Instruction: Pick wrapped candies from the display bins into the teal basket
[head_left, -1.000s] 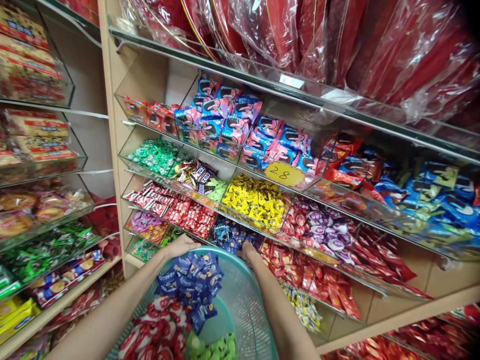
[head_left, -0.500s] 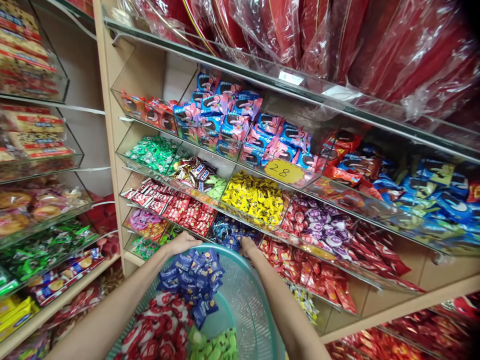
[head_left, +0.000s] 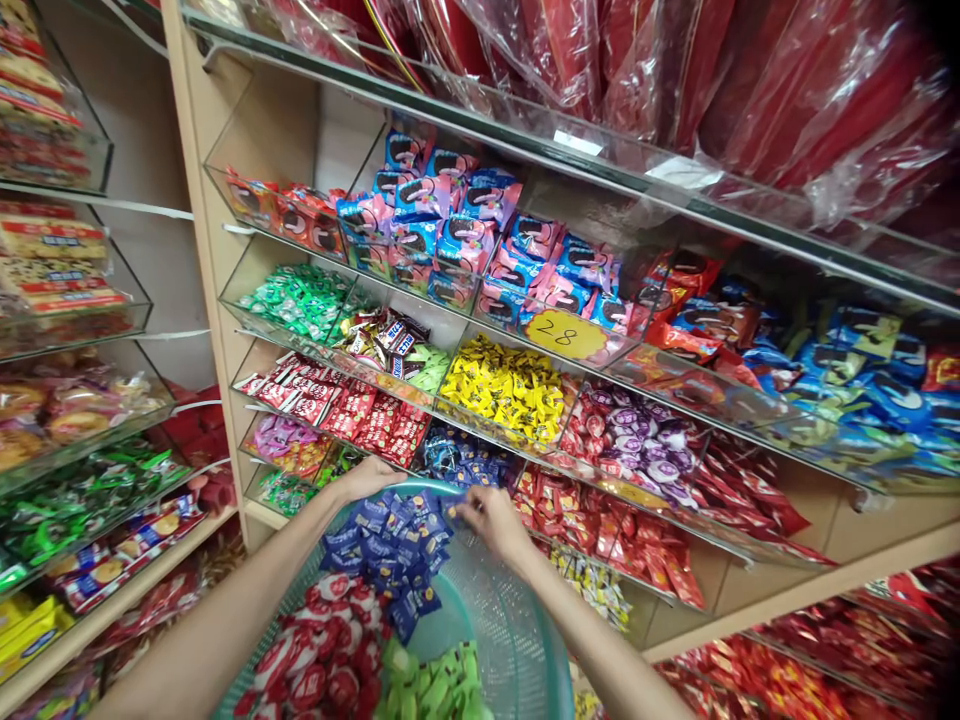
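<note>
A teal plastic basket (head_left: 517, 600) is tilted in front of me. My left hand (head_left: 369, 478) is closed over its far rim. Inside lie a heap of blue-wrapped candies (head_left: 401, 550), red-and-white wrapped candies (head_left: 322, 640) and light green wrapped candies (head_left: 435, 685). Over the basket's far right side is my right hand (head_left: 491, 518), fingers curled together, the tips at a blue-wrapped candy (head_left: 451, 500) by the heap's edge. The palm side is partly hidden. Just beyond both hands sits a shelf bin of dark blue candies (head_left: 472, 460).
Slanted glass-fronted shelves hold yellow candies (head_left: 506, 390), purple candies (head_left: 660, 455), red packets (head_left: 375, 420) and blue cookie packs (head_left: 420, 220). A yellow price tag (head_left: 564, 335) reads 28. On the left stands another shelf with a wooden upright (head_left: 196, 230). Plastic-wrapped red items (head_left: 660, 70) fill the top.
My right hand has come back from the dark blue candy bin to above the basket, its fingers now at the blue heap. The left hand keeps its grip on the rim. The view shifted slightly.
</note>
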